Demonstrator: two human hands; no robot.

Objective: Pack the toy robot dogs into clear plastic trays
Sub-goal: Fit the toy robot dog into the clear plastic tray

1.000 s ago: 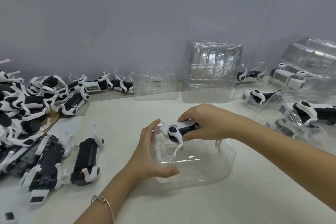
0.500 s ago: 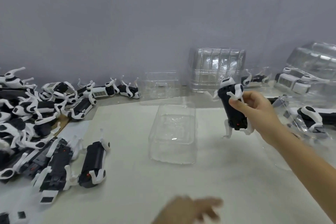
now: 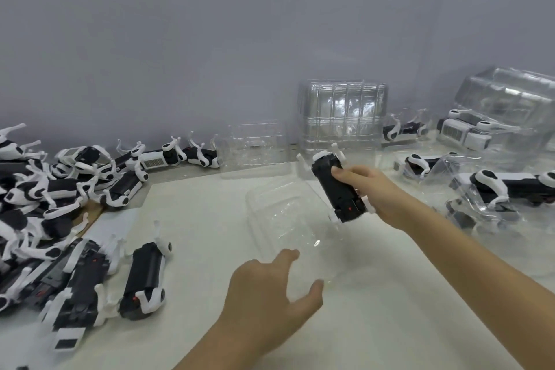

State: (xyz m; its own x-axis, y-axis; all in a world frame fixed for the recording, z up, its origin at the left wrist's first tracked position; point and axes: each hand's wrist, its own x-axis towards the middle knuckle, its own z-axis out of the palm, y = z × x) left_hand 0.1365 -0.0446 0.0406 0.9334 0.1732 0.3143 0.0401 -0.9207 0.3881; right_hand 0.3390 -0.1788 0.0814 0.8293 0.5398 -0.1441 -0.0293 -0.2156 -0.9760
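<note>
Clasping a toy dog (image 3: pixel 336 186), the right hand (image 3: pixel 371 188) hung over the tray (image 3: pixel 270 204), near its right edge; left hand (image 3: pixel 270 294) spread below; dogs (image 3: pixel 45 204) heaped lower left.

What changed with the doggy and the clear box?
The right hand lifted the toy dog off the clear tray and holds it alongside. The left hand let go of the tray, drew back, now reaches toward it again. The dog pile stayed put.

dog pile (image 3: pixel 60 191) cut off at left edge, clear tray (image 3: pixel 285 219) outline faint
</note>
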